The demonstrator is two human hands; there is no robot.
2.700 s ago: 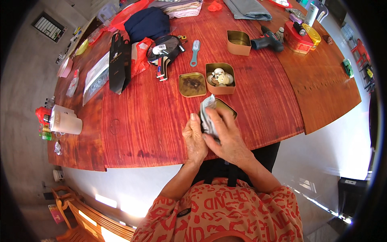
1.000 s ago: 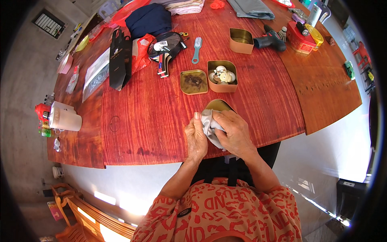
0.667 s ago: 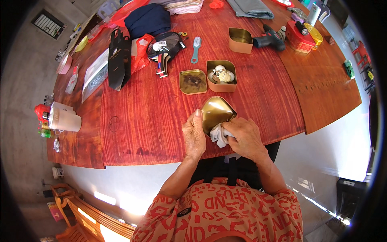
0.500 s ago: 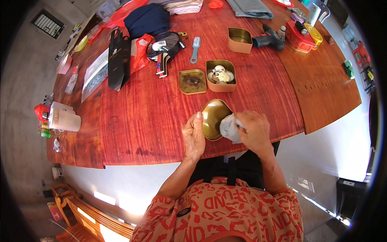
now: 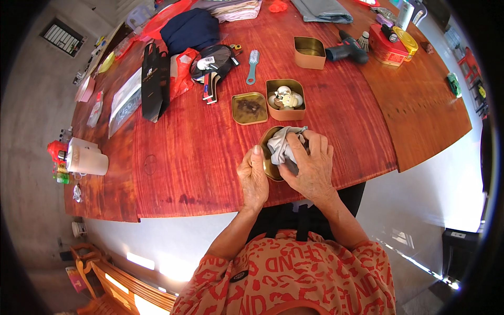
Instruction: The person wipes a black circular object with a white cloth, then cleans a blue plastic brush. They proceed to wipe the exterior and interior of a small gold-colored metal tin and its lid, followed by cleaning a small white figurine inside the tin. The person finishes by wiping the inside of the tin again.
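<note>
My left hand [image 5: 253, 177] grips the left edge of a gold-coloured tin lid [image 5: 268, 167], its thumb up along the rim. Bunched in my right hand [image 5: 312, 167] is a grey cloth [image 5: 282, 145], pressed against the lid's inner face and covering much of it. Just beyond stands an open square tin [image 5: 286, 113] with rounded corners, holding several pale round things and a small cream figure [image 5: 286, 98]. To its left lies another tin lid [image 5: 250, 108], inner side up, with dark smudges on it.
Farther back are a second open tin [image 5: 310, 60], a cordless drill [image 5: 348, 51], a red box [image 5: 387, 46] and a teal brush [image 5: 252, 68]. Rackets [image 5: 214, 65], a black paper bag [image 5: 154, 89] and dark folded cloth [image 5: 190, 31] lie left. A white container [image 5: 87, 157] stands at the left edge.
My right hand and the grey cloth have moved from the lid's right edge up and left across its inside. My left hand keeps its hold on the lid.
</note>
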